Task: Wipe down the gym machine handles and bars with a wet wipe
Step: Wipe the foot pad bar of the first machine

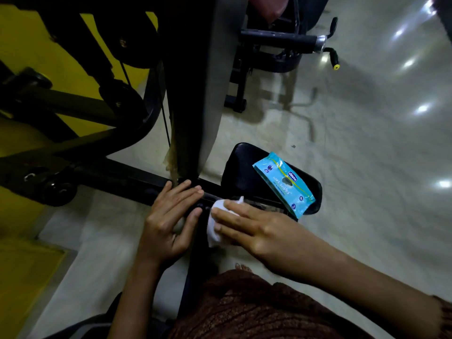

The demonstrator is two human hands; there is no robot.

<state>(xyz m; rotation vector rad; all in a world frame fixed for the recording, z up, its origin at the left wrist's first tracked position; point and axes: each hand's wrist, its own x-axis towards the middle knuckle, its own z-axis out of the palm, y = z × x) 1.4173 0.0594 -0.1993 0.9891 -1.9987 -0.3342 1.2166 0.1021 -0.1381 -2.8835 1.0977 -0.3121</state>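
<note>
Wiping of a low frame bar, seen from above. The right hand (247,223) lies flat with straight fingers, pressing a bunched white wet wipe (215,231) onto the black bar (137,177) near the centre of the scene. The left hand (171,216), just left of it, rests on the same bar with fingers extended and grips nothing. Likely faults: the wipe is pressed rather than gripped, so it may slide out from under the fingers on the smooth painted metal. The small round fittings (201,206) between the hands could snag and tear the thin, damp fabric. The pack (283,187), a glossy turquoise film pouch, lies on the padded seat (242,162) to the right, close to its near edge, and a careless stroke could knock it onto the polished tile floor (367,143). The seat is black, rounded and matte.
</note>
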